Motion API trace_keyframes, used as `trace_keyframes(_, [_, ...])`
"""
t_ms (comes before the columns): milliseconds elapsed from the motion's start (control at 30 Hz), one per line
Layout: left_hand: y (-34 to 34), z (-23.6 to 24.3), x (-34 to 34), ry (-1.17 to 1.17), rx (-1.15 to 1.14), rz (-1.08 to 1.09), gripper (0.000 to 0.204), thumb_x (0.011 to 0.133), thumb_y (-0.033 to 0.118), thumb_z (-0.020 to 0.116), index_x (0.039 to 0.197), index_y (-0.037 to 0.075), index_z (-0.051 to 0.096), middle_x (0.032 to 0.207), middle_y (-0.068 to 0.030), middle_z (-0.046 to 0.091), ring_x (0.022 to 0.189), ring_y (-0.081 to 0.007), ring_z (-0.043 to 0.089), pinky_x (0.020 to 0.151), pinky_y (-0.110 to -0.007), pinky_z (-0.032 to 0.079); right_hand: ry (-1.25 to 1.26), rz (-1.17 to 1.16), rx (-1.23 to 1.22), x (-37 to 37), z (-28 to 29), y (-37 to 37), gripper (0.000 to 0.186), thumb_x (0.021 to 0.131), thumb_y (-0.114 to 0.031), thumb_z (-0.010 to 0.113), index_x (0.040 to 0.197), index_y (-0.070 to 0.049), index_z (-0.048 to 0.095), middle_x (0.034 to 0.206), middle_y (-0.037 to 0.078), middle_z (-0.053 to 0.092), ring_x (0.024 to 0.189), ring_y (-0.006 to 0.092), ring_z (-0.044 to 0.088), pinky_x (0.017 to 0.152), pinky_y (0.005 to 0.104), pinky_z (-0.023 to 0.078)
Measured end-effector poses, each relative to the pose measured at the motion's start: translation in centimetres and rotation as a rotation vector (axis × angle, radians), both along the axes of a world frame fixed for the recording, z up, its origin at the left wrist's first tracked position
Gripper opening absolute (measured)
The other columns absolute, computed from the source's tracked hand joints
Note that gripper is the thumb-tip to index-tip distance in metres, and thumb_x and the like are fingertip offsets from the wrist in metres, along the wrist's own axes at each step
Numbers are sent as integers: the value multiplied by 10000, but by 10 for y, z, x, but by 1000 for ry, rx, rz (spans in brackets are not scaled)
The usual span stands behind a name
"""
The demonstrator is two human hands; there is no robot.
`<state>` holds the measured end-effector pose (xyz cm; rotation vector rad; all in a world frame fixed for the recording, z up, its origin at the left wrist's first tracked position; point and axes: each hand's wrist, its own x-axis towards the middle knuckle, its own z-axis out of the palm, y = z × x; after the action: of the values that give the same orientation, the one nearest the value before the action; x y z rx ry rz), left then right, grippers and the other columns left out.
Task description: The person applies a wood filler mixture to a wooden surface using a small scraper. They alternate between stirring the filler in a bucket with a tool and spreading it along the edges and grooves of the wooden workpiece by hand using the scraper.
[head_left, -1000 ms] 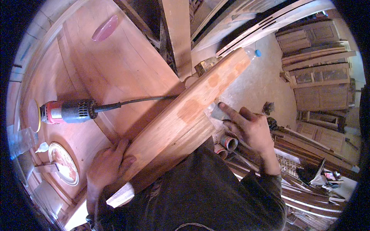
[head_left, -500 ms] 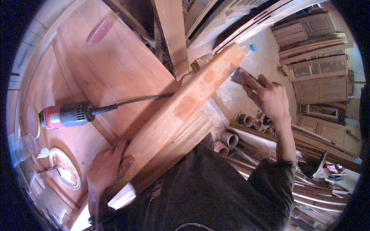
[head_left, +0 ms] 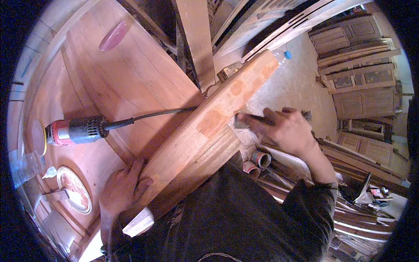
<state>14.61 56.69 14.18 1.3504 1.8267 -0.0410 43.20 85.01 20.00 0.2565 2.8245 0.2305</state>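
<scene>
A long wooden piece (head_left: pixel 183 135) with lighter and orange patches on its upper face slants from my lap up to the far right. My left hand (head_left: pixel 122 185) is closed around its near end, thumb on top and fingers along the side. By the long right edge, around the middle, my right hand (head_left: pixel 286 131) pinches a small dark grey pad that looks like folded sandpaper (head_left: pixel 239 121). The index finger stretches along that pad. Most of its underside is hidden.
On the brown panel at left lie a red and black power sander (head_left: pixel 76 131) with a cord, a purple-red oval piece (head_left: pixel 112 36) and a round white lid (head_left: pixel 74 191) with a scraper. Cans (head_left: pixel 261 158), a clear bottle (head_left: pixel 283 58) and stacked wooden panels (head_left: pixel 364 102) occupy the right.
My right hand has moved with the sandpaper from near the far end of the wooden piece back toward me, along its right edge. My left hand keeps its hold.
</scene>
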Motion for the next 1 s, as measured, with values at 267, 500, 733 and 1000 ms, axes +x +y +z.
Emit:
trace_keyframes(267, [2, 1, 2, 1, -4, 41, 567, 942, 417, 559, 1358, 54, 430, 926, -292, 658, 864, -488, 640, 795, -551, 515, -11, -164, -41, -2, 22, -4, 542, 858, -334, 655, 1386, -327, 531, 727, 41, 555, 559, 231, 596, 537, 381, 519])
trace_keyframes(500, [-3, -5, 2, 60, -36, 5, 566, 946, 430, 545, 1365, 70, 425, 916, -287, 657, 858, -484, 640, 775, -556, 516, -63, -40, 17, -10, 6, 3, 566, 854, -361, 632, 1405, -337, 507, 802, 26, 610, 603, 216, 631, 563, 362, 533])
trace_keyframes(733, [-4, -4, 2, 77, 11, -11, 572, 946, 417, 548, 1367, 52, 421, 897, -282, 658, 840, -485, 640, 764, -552, 517, -108, -407, -36, 4, 45, 66, 380, 855, -269, 665, 1229, -202, 662, 810, 127, 641, 760, 329, 664, 679, 460, 523])
trace_keyframes(1000, [3, 1, 0, -10, -35, 28, 577, 947, 397, 552, 1381, 56, 386, 917, -290, 655, 850, -494, 636, 766, -562, 514, -182, -137, -260, -23, 29, 38, 470, 872, -315, 650, 1333, -246, 589, 822, 115, 621, 779, 315, 645, 693, 442, 520])
